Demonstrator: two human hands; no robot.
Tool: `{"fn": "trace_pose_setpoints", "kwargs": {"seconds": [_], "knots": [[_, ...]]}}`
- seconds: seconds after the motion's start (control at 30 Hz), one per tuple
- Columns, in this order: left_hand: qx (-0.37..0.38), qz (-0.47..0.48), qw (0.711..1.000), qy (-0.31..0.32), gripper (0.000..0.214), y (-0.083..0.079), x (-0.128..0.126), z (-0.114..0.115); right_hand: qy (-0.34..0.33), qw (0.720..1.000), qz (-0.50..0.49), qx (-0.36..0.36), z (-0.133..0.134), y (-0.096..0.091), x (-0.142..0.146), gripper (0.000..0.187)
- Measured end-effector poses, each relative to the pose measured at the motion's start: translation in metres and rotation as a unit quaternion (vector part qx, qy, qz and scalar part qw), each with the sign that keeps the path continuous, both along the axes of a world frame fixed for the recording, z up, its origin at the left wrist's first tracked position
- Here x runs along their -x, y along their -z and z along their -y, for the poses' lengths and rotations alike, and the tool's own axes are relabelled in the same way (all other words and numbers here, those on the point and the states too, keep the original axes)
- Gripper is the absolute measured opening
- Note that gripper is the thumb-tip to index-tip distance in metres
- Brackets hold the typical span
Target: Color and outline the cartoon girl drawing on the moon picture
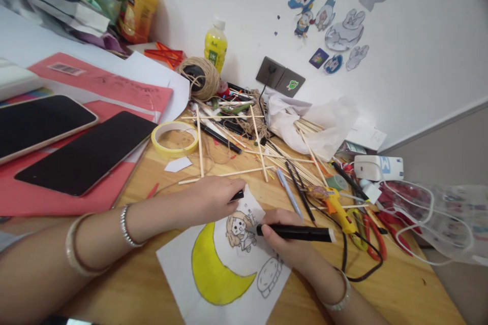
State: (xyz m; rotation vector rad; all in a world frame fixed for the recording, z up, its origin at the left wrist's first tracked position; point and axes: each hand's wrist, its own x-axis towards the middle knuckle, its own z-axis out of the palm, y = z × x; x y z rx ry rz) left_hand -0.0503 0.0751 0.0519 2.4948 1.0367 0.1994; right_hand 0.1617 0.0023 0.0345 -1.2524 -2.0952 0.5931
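- Right up close, the white paper (175,264) lies on the wooden table (125,292), carrying a filled-in yellow crescent moon (209,269) and, inside its curve, a long-haired figure (246,238).
- Here's the right hand (285,251), over the paper's right side, fingers clamped round a black marker (301,233), white end pointing right!
- Across to the left hand (217,195), at the paper's far edge: fingers closed on a small black piece (238,195), partly hidden.
- Out right, a yellow hot glue gun (341,213) lies near a red-handled tool (378,244).
- Over left, two dark-screened phones (87,152) rest on red folders (15,193), a yellow tape roll (173,153) just beside.
- Farther on, thin wooden sticks (259,144) cross, nearer than the twine ball (209,78).
- Far side: a yellow bottle (216,45) stands upright, cartoon cutouts (345,33) on the wall (247,5) to the right.
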Motion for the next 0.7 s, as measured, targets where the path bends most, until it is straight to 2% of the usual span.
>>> {"fn": "trace_pose_setpoints", "kwargs": {"seconds": [0.17,0.4,0.7], "knots": [[0.007,-0.023,1.000,-0.006,0.004,-0.0052,-0.0015,0.0008,-0.008,1.000,-0.012,0.009,-0.0003,0.0015,-0.0007,0.027],[0.001,-0.011,1.000,-0.003,0.003,-0.0021,-0.0007,0.0007,0.004,0.999,-0.040,0.004,0.0000,0.0015,-0.0009,0.027],[-0.005,-0.006,1.000,0.000,0.004,-0.0014,-0.0004,0.0000,-0.016,1.000,-0.018,0.018,-0.0005,-0.0006,0.0000,0.026]]}}
